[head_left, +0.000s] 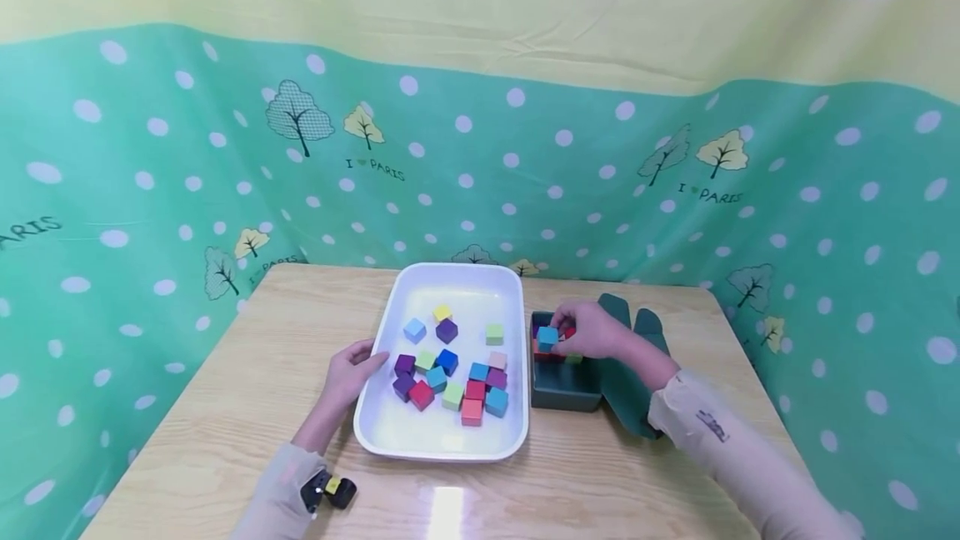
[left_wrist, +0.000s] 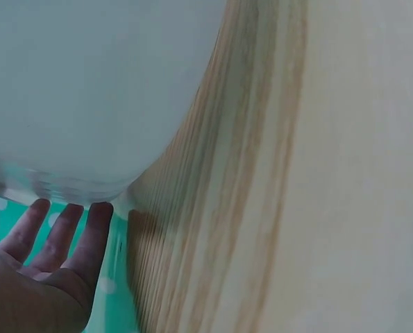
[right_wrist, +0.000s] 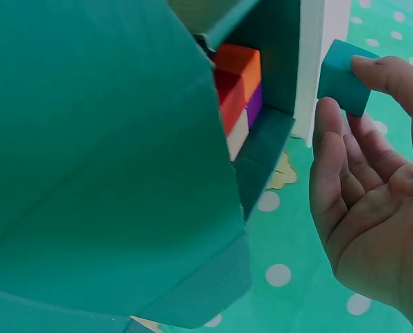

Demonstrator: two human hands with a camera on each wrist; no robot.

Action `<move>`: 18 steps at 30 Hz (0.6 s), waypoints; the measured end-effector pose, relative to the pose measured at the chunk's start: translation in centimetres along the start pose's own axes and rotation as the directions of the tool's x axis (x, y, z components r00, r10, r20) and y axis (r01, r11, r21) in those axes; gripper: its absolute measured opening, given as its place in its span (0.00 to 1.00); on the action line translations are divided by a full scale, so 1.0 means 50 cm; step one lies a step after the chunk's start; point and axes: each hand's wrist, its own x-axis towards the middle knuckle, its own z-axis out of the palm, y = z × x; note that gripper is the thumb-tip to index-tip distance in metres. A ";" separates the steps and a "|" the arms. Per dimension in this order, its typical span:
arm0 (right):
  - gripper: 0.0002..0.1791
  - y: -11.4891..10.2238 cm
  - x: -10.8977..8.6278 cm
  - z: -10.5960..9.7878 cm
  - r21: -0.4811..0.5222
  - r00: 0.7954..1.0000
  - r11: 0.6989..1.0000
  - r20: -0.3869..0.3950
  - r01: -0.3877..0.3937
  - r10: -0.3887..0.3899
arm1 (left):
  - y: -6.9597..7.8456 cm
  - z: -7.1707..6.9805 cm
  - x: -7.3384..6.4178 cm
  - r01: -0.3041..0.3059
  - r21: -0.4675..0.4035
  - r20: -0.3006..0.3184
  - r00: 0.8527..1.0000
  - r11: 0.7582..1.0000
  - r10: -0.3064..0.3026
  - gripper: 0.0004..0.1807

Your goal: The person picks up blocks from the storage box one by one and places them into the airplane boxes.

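Here, 1 blue cube (head_left: 547, 340) in right hand (head_left: 588, 330) by green box (head_left: 566, 396).

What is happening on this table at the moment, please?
A person's right hand pinches a blue cube close to an open dark green box, which already holds some other cubes. The left hand touches the side of a white tray. Many loose coloured cubes remain in the tray.
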 end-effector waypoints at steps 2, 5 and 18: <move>0.17 0.003 0.001 0.008 -0.003 1.000 1.000 0.003 -0.006 0.006 | 0.000 0.000 0.002 0.002 -0.005 -0.004 1.000 1.000 -0.002 0.27; 0.16 0.002 0.004 0.016 -0.014 1.000 1.000 0.006 0.010 -0.010 | 0.002 -0.005 0.004 -0.006 -0.015 -0.012 1.000 1.000 0.006 0.27; 0.14 0.019 0.008 0.077 -0.089 1.000 0.996 0.007 0.006 -0.005 | -0.006 -0.002 -0.004 -0.016 -0.059 -0.017 1.000 0.998 0.015 0.27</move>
